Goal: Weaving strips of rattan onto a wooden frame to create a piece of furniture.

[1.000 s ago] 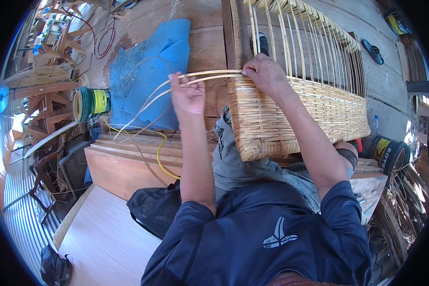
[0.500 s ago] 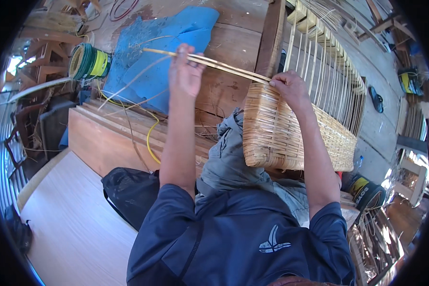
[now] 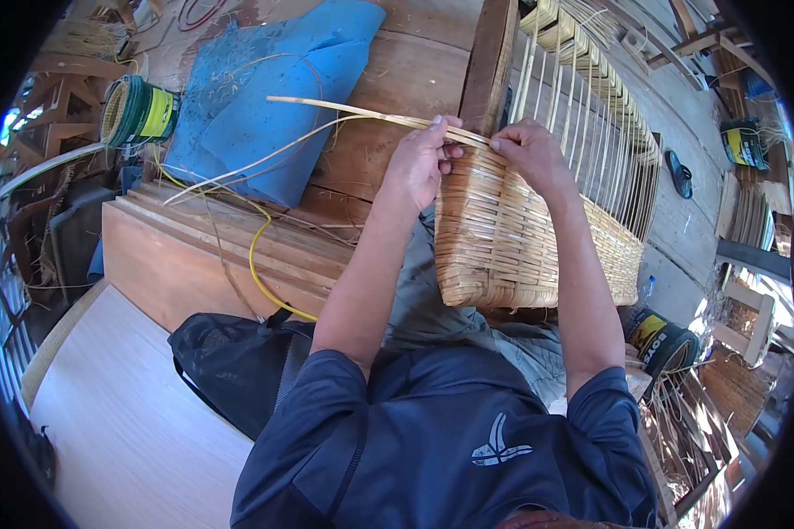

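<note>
A partly woven rattan panel stands in front of me, tightly woven on its near side, with bare parallel strands stretched across beyond. At its upper left corner both my hands grip pale rattan strips. My left hand pinches the strips between thumb and fingers, just left of the corner. Close beside it, my right hand pinches them at the woven edge. The loose ends reach out to the left, one fairly straight and one curving down. What lies beneath the right fingertips is hidden.
A blue sheet covers part of the wooden floor. Stacked boards lie left with a yellow cord over them. A black bag sits near my left arm. Green buckets and a sandal stand farther out.
My left hand has slid along the strips to the right, closing in on my right hand. A curved strip end now hangs to the left. The whole view has shifted slightly.
</note>
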{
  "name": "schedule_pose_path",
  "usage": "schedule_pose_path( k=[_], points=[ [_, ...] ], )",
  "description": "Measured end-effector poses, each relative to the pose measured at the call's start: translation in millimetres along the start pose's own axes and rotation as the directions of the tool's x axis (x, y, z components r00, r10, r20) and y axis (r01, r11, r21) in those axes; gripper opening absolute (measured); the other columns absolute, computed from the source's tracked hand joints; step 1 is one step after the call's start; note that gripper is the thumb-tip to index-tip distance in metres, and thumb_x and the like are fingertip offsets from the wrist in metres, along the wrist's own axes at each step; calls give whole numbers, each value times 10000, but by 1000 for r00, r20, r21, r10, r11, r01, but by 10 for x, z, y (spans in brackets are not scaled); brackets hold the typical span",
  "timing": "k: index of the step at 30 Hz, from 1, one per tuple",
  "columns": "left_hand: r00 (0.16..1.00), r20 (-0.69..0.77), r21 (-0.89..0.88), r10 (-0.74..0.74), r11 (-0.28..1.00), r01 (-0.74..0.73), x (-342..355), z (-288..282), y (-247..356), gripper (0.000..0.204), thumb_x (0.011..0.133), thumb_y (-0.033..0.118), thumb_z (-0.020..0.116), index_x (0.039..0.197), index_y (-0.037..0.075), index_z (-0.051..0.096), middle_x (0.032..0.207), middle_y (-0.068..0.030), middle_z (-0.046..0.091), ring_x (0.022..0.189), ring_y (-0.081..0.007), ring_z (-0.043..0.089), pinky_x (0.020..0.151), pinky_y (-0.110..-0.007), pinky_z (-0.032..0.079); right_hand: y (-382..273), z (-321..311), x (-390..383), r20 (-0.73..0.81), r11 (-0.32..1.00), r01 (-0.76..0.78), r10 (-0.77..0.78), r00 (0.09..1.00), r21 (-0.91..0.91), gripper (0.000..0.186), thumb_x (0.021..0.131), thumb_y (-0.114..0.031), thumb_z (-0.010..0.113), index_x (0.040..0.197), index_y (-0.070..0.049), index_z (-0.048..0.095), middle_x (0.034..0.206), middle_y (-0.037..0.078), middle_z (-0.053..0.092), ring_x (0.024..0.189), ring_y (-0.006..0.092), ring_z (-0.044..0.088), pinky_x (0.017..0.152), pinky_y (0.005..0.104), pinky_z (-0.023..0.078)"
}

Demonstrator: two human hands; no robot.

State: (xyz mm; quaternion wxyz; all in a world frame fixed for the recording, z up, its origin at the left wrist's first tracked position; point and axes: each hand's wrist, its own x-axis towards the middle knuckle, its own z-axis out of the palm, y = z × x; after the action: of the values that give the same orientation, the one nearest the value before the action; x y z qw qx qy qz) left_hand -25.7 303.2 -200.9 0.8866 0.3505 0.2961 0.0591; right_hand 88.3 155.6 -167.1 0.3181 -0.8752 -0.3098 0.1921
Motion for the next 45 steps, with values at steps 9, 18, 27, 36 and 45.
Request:
schedule_pose_path(
  k=[9, 18, 27, 36, 45],
  points=[
    [992, -24, 51, 121, 991, -120, -2, -2, -107, 312, 933, 359, 529, 969, 54, 585, 777, -31, 587, 667, -107, 538, 554, -230, 369, -75, -14, -24, 9, 1000, -12, 12, 1000, -11, 194, 772, -216, 693, 852, -40, 700, 843, 120, 604, 827, 247, 597, 743, 326, 458],
    [973, -46, 293, 224, 935, -202, -103, 277, 134, 391, 933, 360, 530, 908, -16, 636, 735, -43, 609, 628, -87, 563, 548, -213, 435, -5, -35, -12, 39, 992, -48, 43, 998, 117, 216, 791, -216, 689, 889, -24, 694, 852, 91, 595, 814, 201, 575, 749, 308, 439],
    [951, -3, 484, 310, 832, -270, -98, 159, 106, 359, 942, 287, 527, 902, -50, 645, 734, -60, 609, 627, -100, 548, 609, -230, 457, -81, -5, -48, 28, 999, -35, 35, 999, 24, 218, 814, -224, 677, 929, -39, 696, 866, 87, 595, 818, 212, 581, 764, 319, 450],
    [970, -137, 192, 200, 966, -172, -1, 14, -79, 384, 937, 340, 529, 898, -24, 647, 751, -42, 611, 640, -83, 532, 603, -206, 424, -101, -6, -40, 34, 999, -49, 49, 998, -6, 188, 810, -219, 669, 895, -54, 700, 871, 104, 593, 822, 238, 594, 765, 335, 464],
    [821, -59, 684, 568, 622, -381, 285, -187, -528, 438, 944, 380, 466, 1170, 31, 604, 940, -160, 653, 966, -237, 581, 896, -332, 425, -57, 14, -31, -1, 1000, 23, -23, 1000, 8, 192, 802, -216, 684, 890, -46, 701, 836, 96, 599, 799, 220, 597, 737, 322, 470]
  ],
)
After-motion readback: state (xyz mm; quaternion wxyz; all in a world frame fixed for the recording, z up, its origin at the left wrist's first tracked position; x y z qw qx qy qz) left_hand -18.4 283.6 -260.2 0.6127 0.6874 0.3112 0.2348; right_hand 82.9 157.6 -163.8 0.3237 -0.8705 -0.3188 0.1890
